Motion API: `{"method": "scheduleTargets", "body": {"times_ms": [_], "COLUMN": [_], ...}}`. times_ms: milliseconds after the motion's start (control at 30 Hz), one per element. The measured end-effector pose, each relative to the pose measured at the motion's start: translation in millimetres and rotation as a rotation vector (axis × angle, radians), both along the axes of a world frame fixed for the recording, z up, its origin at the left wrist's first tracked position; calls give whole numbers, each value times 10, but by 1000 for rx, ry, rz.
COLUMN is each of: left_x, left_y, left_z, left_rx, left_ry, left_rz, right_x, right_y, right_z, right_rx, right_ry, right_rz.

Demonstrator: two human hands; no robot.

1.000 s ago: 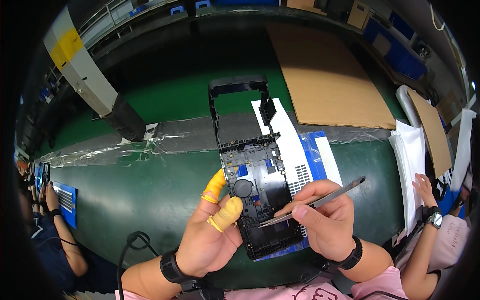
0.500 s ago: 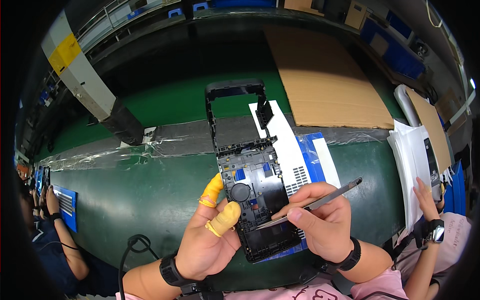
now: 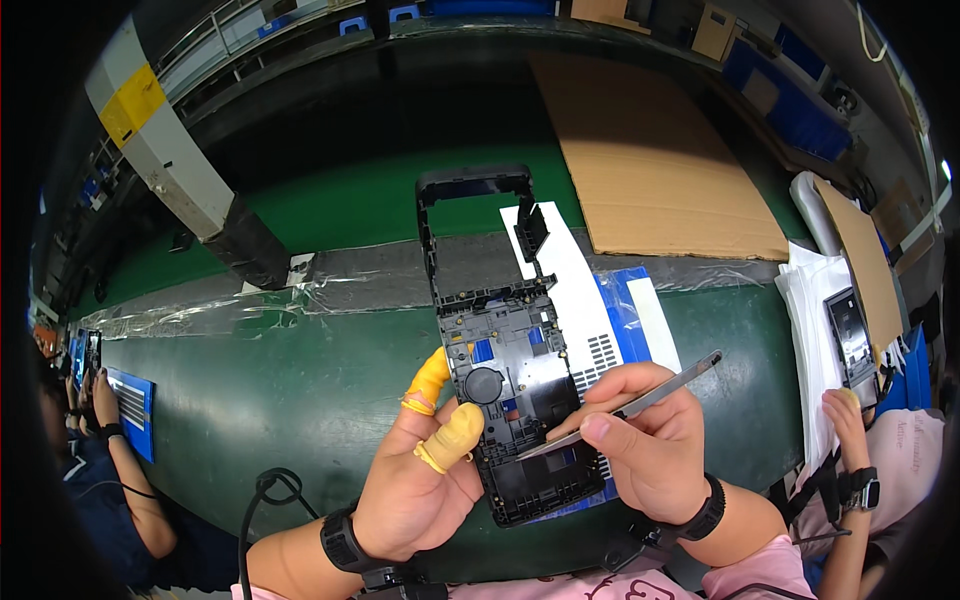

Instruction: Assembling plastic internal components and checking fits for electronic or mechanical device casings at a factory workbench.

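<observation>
A long black plastic device housing [image 3: 520, 385], with an open rectangular frame at its far end, is tilted up in my left hand [image 3: 425, 480]. Yellow finger cots [image 3: 450, 437] cover the thumb and one fingertip, and the thumb lies along the housing's left edge. Pinched in my right hand [image 3: 645, 440] is a pair of grey metal tweezers [image 3: 665, 388]. Its thin tips reach over the lower part of the housing's inner side; whether they touch it I cannot tell. A round black part and small blue pieces show on that side.
Behind the housing, white sheets and a blue perforated tray [image 3: 625, 310] lie on the green table [image 3: 250, 400]. Farther back is a flat cardboard sheet [image 3: 660, 160]. A pillar [image 3: 180, 160] rises at left. Co-workers sit on both sides; papers [image 3: 810, 340] lie at right.
The housing and tweezers have barely shifted, and both grips are the same. At right, the co-worker's hand has drawn down toward the near side, leaving a black device on the papers more visible.
</observation>
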State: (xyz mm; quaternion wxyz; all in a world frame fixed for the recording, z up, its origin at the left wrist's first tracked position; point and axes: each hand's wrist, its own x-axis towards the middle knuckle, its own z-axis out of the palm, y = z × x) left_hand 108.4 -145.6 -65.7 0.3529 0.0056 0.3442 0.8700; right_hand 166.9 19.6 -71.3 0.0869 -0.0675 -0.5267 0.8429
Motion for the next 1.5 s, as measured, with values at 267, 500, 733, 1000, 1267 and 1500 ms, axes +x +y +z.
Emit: {"method": "scheduleTargets", "body": {"times_ms": [267, 500, 733, 1000, 1267, 1500], "left_x": [-5, 10, 44, -75, -253, -246], "left_y": [-4, -29, -14, -41, -202, -206], "left_z": [12, 18, -37, -69, -14, 38], "left_rx": [15, -18, -113, -186, -16, 30], "left_ry": [10, 17, 110, 307, 270, 122], "left_rz": [-9, -7, 22, 248, 376, 382], "right_x": [-4, 10, 35, -210, -339, -343], "right_y": [-10, -14, -27, 437, 584, 589], "right_z": [-9, -63, -55, 6, -296, -319], "right_rx": [-11, 16, 46, 13, 134, 156], "right_ry": [7, 49, 47, 135, -116, -132], "right_rz": [-11, 32, 17, -139, -67, -70]}}
